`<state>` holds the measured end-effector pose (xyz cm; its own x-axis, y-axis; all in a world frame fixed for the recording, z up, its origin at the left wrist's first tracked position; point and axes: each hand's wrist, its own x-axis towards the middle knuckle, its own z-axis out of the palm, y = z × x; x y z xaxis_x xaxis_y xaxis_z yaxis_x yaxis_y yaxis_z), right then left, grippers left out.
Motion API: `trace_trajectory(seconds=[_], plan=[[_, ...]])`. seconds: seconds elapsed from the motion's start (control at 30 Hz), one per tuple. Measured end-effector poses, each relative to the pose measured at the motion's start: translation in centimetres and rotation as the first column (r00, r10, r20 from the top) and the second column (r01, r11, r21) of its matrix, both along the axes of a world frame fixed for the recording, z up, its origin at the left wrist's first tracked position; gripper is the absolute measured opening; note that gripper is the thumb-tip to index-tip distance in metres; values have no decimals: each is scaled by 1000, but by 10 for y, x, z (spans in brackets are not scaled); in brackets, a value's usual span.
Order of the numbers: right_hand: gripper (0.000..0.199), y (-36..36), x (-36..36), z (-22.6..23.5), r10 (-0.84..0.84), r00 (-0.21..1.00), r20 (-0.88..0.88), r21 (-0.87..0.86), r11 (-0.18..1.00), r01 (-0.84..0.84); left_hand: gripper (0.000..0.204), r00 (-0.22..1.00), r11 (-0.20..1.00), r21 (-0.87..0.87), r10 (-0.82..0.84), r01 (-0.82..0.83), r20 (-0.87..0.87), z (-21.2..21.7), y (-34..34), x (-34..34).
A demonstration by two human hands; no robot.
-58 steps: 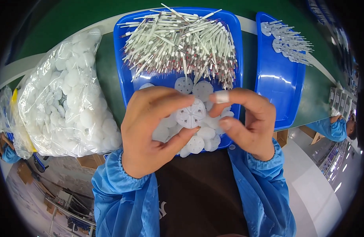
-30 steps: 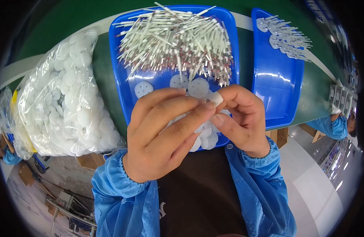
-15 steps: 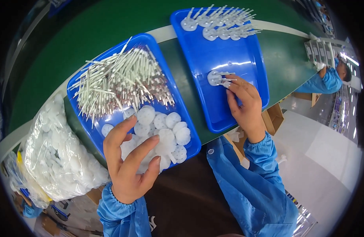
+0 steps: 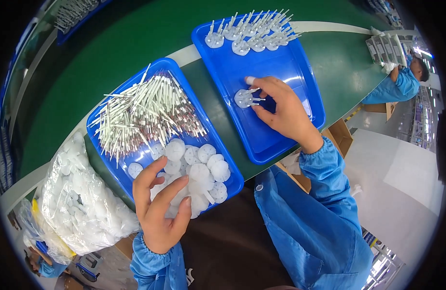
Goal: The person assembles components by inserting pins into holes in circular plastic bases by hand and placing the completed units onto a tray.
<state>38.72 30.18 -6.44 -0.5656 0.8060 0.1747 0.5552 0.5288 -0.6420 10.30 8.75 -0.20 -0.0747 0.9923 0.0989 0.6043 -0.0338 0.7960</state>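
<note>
Currently, pronged white disc [image 4: 243,98] inside blue tray [image 4: 257,137]; right hand [image 4: 283,108] curled close round its prongs, cannot tell whether gripping; similar pieces [image 4: 252,36] rowed at disc's 12 o'clock; left hand [image 4: 160,212] at 7 o'clock, spread wide, over loose discs [image 4: 199,174] in second tray [image 4: 218,137], thin rods [image 4: 145,113] beyond; trays on green tabletop [image 4: 339,82]; bag of discs [image 4: 82,198] at 8 o'clock; co-worker [image 4: 404,89] at 3, pale floor [image 4: 392,179] at 4 o'clock.

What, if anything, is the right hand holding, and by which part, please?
I cannot tell: the right hand curves around the rods of a white disc.
</note>
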Motion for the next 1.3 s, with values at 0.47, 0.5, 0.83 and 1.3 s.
trace_trajectory(seconds=[0.47,0.5,0.83,1.3], plan=[[19,12,-45,4,3,987,161,137,990,-25,40,997,1000,17,-16,15,74,-1,-4,-15],[21,18,-49,4,-21,984,176,124,992,-1,39,996,999,5,-34,34,83,0,-5,-17],[13,-4,-75,26,31,995,94,258,965,-55,45,943,993,108,84,-52,-322,-24,-28,-49],[12,48,-206,17,302,798,522,672,431,-603,39,723,962,68,245,-265,-646,-39,-26,-60]])
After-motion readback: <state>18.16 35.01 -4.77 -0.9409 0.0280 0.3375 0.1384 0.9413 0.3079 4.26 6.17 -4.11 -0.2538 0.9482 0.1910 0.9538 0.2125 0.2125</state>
